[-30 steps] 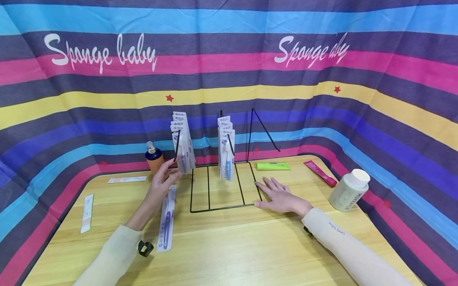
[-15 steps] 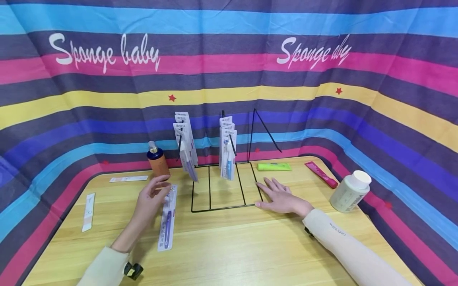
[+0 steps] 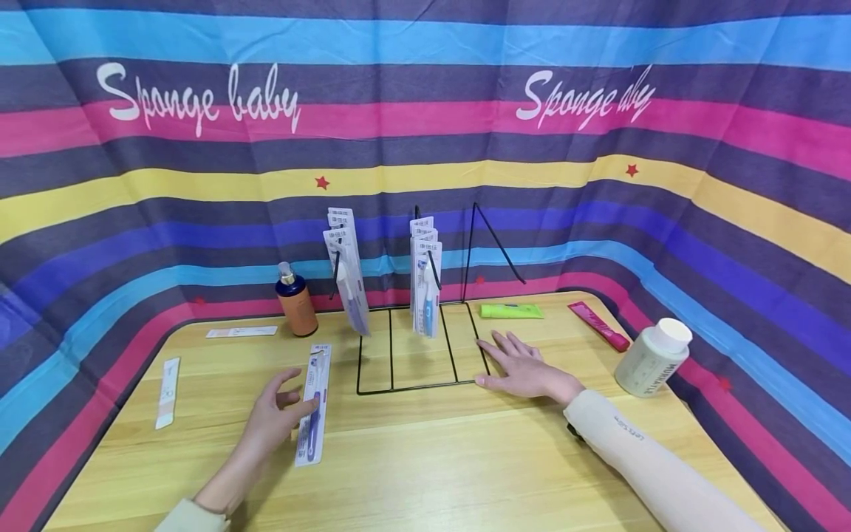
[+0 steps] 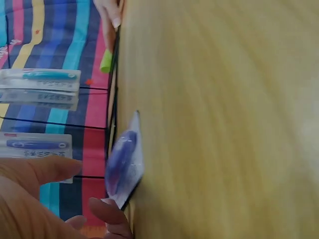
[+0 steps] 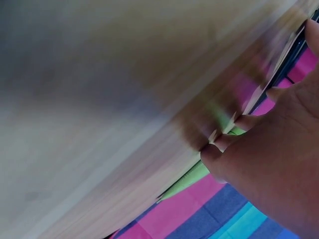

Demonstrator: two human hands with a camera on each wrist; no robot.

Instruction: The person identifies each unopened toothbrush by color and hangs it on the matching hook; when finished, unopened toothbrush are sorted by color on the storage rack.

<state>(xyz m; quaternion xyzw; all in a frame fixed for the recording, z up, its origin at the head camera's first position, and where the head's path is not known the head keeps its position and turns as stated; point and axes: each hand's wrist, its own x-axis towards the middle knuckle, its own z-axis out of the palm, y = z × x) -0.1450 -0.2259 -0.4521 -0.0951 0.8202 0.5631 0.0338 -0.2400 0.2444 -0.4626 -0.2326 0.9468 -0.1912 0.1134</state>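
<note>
A packaged purple toothbrush (image 3: pixel 311 436) lies flat on the wooden table. My left hand (image 3: pixel 274 415) is at its left edge, thumb over the pack and fingers spread apart; the left wrist view shows the thumb lifted clear of the toothbrush pack (image 4: pixel 124 167). Whether the fingertips touch the edge, I cannot tell. My right hand (image 3: pixel 521 367) rests with straight fingers on the right side of the black wire rack (image 3: pixel 405 389). Purple toothbrush packs (image 3: pixel 351 277) hang on the rack's left hook, the front one tilted. Blue toothbrush packs (image 3: pixel 425 284) hang on the middle hook.
Behind the left hand stands an orange-and-blue bottle (image 3: pixel 297 303). Two slim white packs (image 3: pixel 241 332) lie at the left. Right of the rack are a green tube (image 3: pixel 511 311), a pink tube (image 3: pixel 598 326) and a white-capped bottle (image 3: pixel 654 358). The rack's right hook (image 3: pixel 499 244) is bare.
My left hand has left the hanging purple packs and come down and toward me to the pack on the table. The front hanging pack swung and now tilts. The right hand stays put.
</note>
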